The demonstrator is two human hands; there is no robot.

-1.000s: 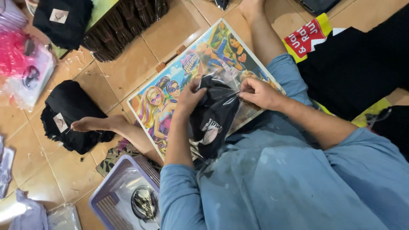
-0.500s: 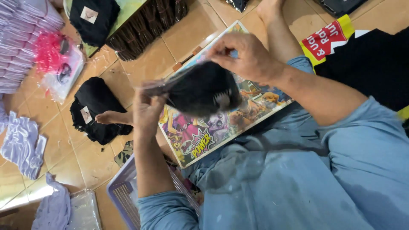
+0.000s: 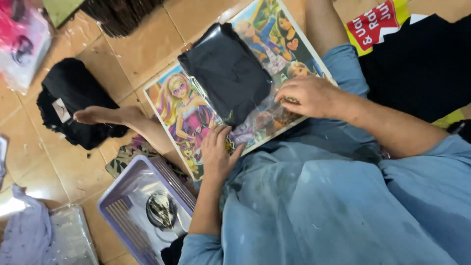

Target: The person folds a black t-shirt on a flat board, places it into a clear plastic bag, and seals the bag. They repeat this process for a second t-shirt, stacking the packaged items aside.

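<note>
— What are the hands doing?

— Both lie flat, fingers spread and gripping nothing. The left hand (image 3: pixel 217 152) rests palm down on the near edge of a picture board (image 3: pixel 179 105), fingertips just beside the lower corner of a bagged black garment (image 3: pixel 226 73). The right hand (image 3: pixel 308 95) presses down at the bag's right edge, fingers touching the clear plastic.

— And the garment?

— Folded into a rough rectangle, soft matte black cloth inside a shiny, crinkled clear bag. It lies tilted on the middle of the board, which rests across the person's lap.

— The board itself?

— Stiff, flat, rectangular, glossy, printed with bright cartoon figures. Its near edge is hidden behind the left hand and the blue clothing.

— What's around it?

— A bare foot (image 3: pixel 100 115) rests against a heap of black cloth (image 3: pixel 73 105) on the floor. A lilac plastic basket (image 3: pixel 128 206) with slotted walls holds a dark round thing I cannot make out. More clear-bagged clothes are cut off at the left edge, one pink (image 3: pixel 22 37). A large black cloth (image 3: pixel 422 64) lies to the right over a red and yellow sheet, partly covered.

— The floor?

— Tan glazed tiles (image 3: pixel 98 54) with dark grout lines, slightly shiny. The person sits on it in blue denim, faded and speckled.
</note>
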